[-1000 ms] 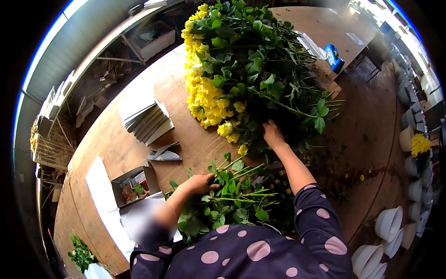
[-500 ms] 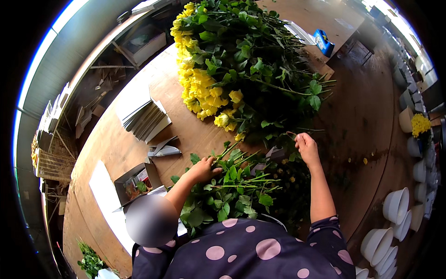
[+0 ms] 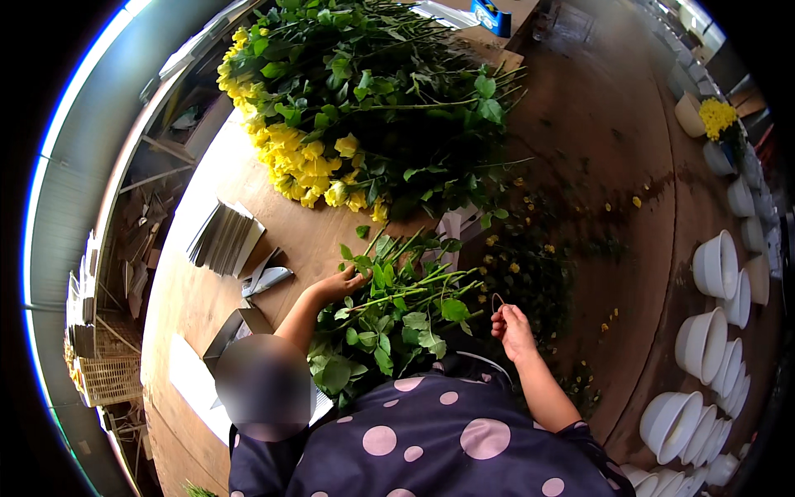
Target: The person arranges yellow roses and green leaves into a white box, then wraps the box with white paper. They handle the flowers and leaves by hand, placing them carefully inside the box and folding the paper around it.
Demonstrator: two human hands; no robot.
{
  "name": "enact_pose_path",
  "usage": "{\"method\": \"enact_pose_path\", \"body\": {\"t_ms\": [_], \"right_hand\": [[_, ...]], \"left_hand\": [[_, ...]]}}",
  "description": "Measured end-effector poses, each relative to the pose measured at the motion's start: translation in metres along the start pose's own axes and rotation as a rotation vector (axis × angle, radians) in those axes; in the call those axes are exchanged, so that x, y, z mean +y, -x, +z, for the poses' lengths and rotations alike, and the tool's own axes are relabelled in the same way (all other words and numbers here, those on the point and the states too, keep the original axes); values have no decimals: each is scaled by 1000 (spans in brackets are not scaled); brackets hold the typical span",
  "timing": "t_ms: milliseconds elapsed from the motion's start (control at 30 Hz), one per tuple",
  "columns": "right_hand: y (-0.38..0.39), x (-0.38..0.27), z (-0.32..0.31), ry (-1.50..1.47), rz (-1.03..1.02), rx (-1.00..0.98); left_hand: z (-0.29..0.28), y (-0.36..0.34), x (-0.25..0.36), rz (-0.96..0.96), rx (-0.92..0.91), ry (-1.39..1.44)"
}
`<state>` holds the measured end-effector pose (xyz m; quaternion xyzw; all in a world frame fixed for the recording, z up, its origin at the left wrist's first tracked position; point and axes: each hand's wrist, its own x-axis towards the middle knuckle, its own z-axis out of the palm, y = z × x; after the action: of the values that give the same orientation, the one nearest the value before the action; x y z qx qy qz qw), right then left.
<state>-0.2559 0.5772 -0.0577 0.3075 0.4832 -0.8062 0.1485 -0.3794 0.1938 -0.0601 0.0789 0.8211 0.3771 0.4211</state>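
My left hand (image 3: 338, 283) has its fingers curled on a bunch of leafy green stems (image 3: 397, 306) lying at the table's near edge. My right hand (image 3: 512, 330), closed, pinches a thin loop (image 3: 498, 301) beside the stem ends, over the drop past the table. A big pile of long yellow roses (image 3: 294, 161) lies across the far part of the table, blooms to the left and stems to the right. Grey shears or a stapler (image 3: 265, 278), exact kind unclear, lie left of my left hand.
The wooden table (image 3: 170, 306) holds a paper stack (image 3: 222, 238), white sheets (image 3: 186, 381) and a grey box (image 3: 234, 327). A blue tool (image 3: 490, 18) is at the back. The floor (image 3: 617, 273) right has plant scraps, petals, white pots (image 3: 712, 265) and yellow flowers (image 3: 717, 118). Shelving stands left.
My right hand has left the rose pile and moved down and toward me, now with a thin loop. My left hand stays at the green bunch. The view has shifted rightward.
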Motion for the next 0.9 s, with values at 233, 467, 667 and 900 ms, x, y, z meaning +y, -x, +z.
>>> {"method": "enact_pose_path", "body": {"t_ms": [233, 467, 667, 900], "right_hand": [[27, 15, 37, 329, -114, -317], [16, 22, 68, 1090, -307, -736], [33, -13, 99, 1086, -132, -945], [37, -21, 125, 1156, -157, -1017]], "left_hand": [[-12, 11, 1, 255, -128, -479], [-15, 19, 41, 74, -193, -261], [-9, 16, 26, 21, -145, -117], [-3, 23, 27, 20, -94, -56]]}}
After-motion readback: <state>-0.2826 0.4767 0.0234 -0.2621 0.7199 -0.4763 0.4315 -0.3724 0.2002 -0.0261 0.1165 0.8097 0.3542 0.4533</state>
